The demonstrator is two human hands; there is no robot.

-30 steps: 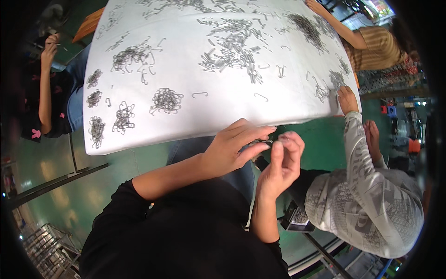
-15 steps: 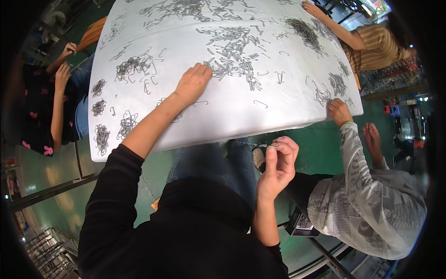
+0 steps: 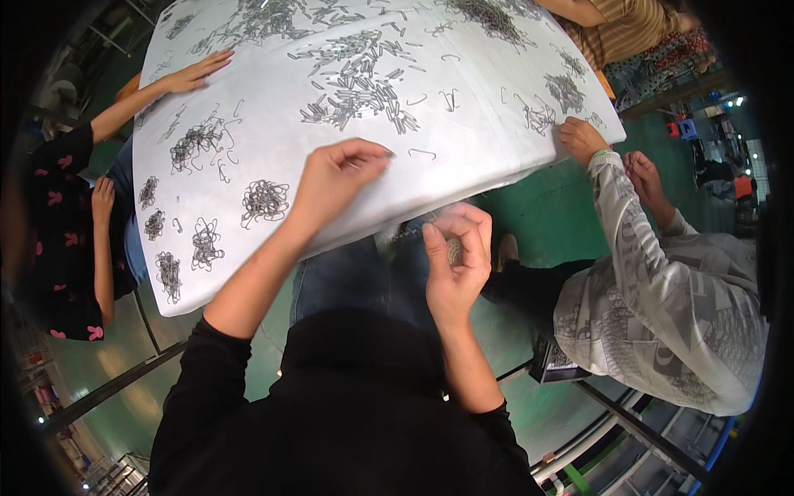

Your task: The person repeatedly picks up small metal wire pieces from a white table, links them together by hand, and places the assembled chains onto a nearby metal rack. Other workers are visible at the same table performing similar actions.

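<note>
My left hand (image 3: 331, 182) hovers over the near part of the white table (image 3: 488, 136), thumb and fingers closed in a pinch. At its fingertips is a small dark bit, too blurred to name. Just beyond lies a loose pile of short grey metal clips (image 3: 356, 103). A single wire hook (image 3: 422, 154) rests to the right of my left fingertips. My right hand (image 3: 460, 269) is raised in front of the table's near edge, over my lap. Its thumb and fingers pinch a thin metal wire piece (image 3: 408, 232), whose shape is smeared.
Heaps of bent wire hooks (image 3: 265, 201) lie left of my forearm, with more hooks (image 3: 198, 147) farther off. At left, a co-worker's hand (image 3: 194, 74) lies on the table. On the right, a grey-sleeved co-worker's hand (image 3: 581, 139) is by other hooks. A striped-sleeved person (image 3: 624, 33) leans in.
My left hand has come away from the clip pile toward me. My right hand has shifted left, closer to it. The left co-worker has stretched an arm over the table. The whole view has shifted.
</note>
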